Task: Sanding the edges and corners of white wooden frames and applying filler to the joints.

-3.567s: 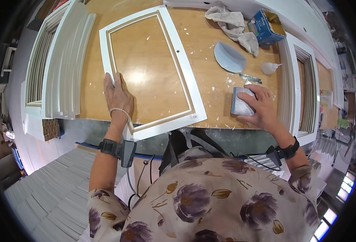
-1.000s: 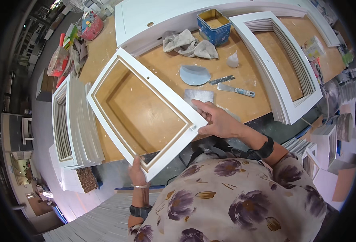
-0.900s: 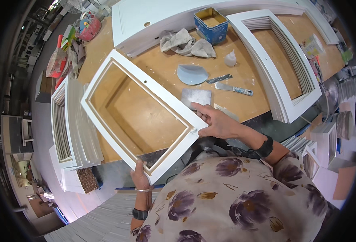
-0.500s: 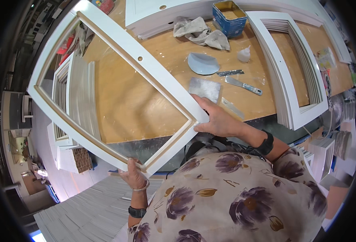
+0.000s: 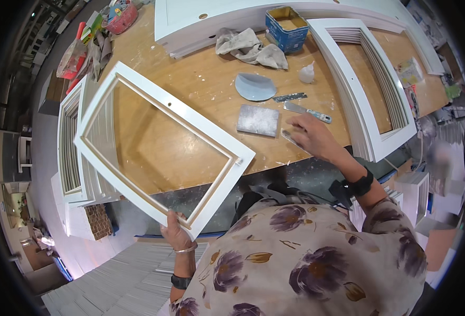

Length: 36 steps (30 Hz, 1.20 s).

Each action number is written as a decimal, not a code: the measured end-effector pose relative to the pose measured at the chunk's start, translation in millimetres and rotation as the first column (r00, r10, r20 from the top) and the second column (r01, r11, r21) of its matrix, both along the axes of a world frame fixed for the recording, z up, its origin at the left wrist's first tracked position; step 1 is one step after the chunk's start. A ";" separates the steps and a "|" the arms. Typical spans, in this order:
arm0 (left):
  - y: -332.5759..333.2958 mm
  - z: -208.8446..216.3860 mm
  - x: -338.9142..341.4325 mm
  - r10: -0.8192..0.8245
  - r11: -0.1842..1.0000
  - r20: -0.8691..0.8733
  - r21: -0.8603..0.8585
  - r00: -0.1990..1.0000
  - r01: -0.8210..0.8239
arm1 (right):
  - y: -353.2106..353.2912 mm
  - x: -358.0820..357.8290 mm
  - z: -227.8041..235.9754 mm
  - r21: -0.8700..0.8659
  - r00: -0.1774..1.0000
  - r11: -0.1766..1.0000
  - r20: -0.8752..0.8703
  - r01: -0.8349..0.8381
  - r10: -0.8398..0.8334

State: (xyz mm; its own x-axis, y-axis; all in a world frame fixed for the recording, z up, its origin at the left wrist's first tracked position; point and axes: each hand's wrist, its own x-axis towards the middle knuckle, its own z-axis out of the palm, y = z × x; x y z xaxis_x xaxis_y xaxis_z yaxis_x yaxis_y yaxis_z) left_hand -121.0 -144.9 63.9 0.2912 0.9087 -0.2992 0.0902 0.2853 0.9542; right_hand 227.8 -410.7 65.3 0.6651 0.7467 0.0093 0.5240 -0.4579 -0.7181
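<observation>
My left hand [image 5: 176,231] grips the lower corner of a white door frame [image 5: 201,122] with one curved side and a tan groove round its opening. The frame tilts over the table's front edge; whether it rests on the table, I cannot tell. My right hand [image 5: 312,137] is off the frame, its fingers bent over a flat metal scraper blade [image 5: 290,138] on the table. The fingertips are hidden, so a grip on the blade cannot be made out. Beside that hand are a putty knife [image 5: 309,112], a dusty grey sanding block [image 5: 258,120] and a dark narrow blade [image 5: 290,97].
Stacked white frames stand at right [image 5: 372,95] and left [image 5: 72,142] of the wooden table [image 5: 153,158]. Farther back are a blue tin [image 5: 287,38], a rag [image 5: 251,49], a grey disc [image 5: 255,87], a small white bottle [image 5: 307,72] and a red basket [image 5: 121,20].
My right hand has let go of the frame's corner and moved right to the scraper blade. The frame has dropped lower toward the table, with my left hand still on its corner.
</observation>
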 end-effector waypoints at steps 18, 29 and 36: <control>49.2 -64.1 19.9 -0.259 0.839 0.091 -0.472 0.962 0.270 | 13.2 -2.2 -50.9 0.004 0.925 0.985 0.343 0.171 -0.162; 30.6 -5.0 22.9 -0.214 0.954 0.118 -0.188 0.970 0.234 | 66.6 -26.1 0.2 0.231 0.781 0.971 -0.595 -0.060 0.190; -3.6 47.9 25.9 -0.320 0.947 -0.008 0.016 0.947 0.320 | 78.2 -37.7 39.5 0.478 0.621 0.878 -0.683 -0.019 0.385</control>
State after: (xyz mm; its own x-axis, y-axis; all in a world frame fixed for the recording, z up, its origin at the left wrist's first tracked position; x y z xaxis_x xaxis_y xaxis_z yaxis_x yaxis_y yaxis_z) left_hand -95.1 -148.5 111.8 0.5660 0.7728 -0.2869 0.1791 0.2244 0.9579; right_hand 190.1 -332.5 104.8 0.4057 0.9093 -0.0922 -0.2286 0.0033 -0.9735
